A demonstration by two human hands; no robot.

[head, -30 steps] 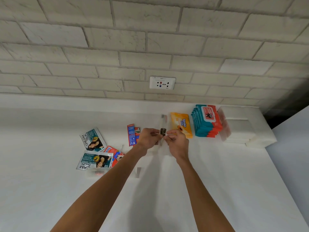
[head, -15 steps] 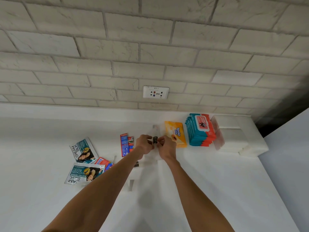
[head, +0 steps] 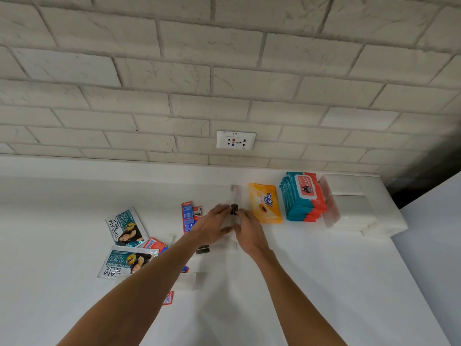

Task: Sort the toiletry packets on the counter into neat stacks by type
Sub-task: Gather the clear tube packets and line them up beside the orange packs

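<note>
My left hand [head: 212,226] and my right hand [head: 249,233] meet at the back middle of the white counter [head: 324,283]. Both hold the edges of a clear packet with a dark label [head: 234,209], low over the counter. Two Cream Silk sachets [head: 126,226] lie to the left. Red and blue Colgate sachets [head: 187,217] sit just left of my left hand. More red sachets [head: 154,245] lie partly under my left forearm. An orange Tender Love wipes pack [head: 265,203] lies right of my hands, then a stack of teal and red wipes packs [head: 303,196].
White tissue packs in clear wrap [head: 349,206] are stacked at the far right by the counter's end. Other clear packets [head: 192,280] and a small red sachet [head: 168,298] lie beneath my left arm. A wall socket [head: 235,140] sits in the brick wall behind.
My hands have moved away from me toward the wall with the clear packet and lowered it. The pinch has loosened into flatter fingers along its sides.
</note>
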